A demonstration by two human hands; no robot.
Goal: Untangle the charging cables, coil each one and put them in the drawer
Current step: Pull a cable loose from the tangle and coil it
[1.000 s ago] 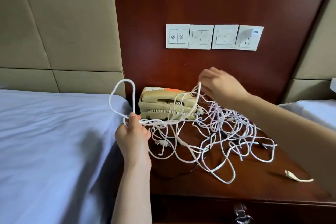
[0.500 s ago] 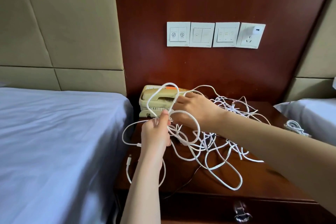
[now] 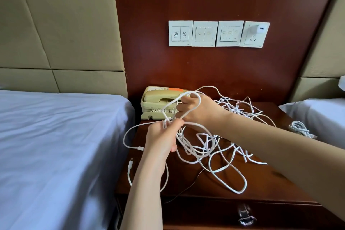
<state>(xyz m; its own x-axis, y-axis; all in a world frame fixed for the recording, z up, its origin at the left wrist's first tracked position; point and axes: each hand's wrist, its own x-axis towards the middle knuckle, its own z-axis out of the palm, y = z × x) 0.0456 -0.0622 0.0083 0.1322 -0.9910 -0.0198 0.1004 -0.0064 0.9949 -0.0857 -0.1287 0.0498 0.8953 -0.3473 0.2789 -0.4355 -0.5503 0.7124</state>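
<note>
— Fingers (image 3: 175,124) of the left hand (image 3: 162,136): what have they got?
— They're curled tight, thumb against forefinger, pinching several strands of the charging cables (image 3: 211,147) where they bunch together. It's smooth, round white cord, thin and limp.
— And the right hand (image 3: 197,110)?
— It's just beyond the left fingers, nearly touching. Its fingers (image 3: 183,101) are curled in, holding a teardrop loop (image 3: 194,97) that wraps round the hand.
— Where's the rest of the tangle?
— Below and right of both sets of fingers, sprawled in loose overlapping curves on the nightstand (image 3: 261,183), which has a glossy red-brown wood top. Two slim connector ends (image 3: 130,164) lie at its edge left of the left wrist, beside the bed (image 3: 56,145) with its soft, wrinkled sheet.
— Any room?
— A beige plastic telephone (image 3: 155,102) sits right behind the fingers, against the wooden wall panel. Bare wood runs nearer the camera to the front edge. Under that is the drawer (image 3: 205,211), its front flush, with a shiny metal pull (image 3: 246,216). Far right of the fingers, a bundled white cable (image 3: 300,129) lies on another bed's edge.
</note>
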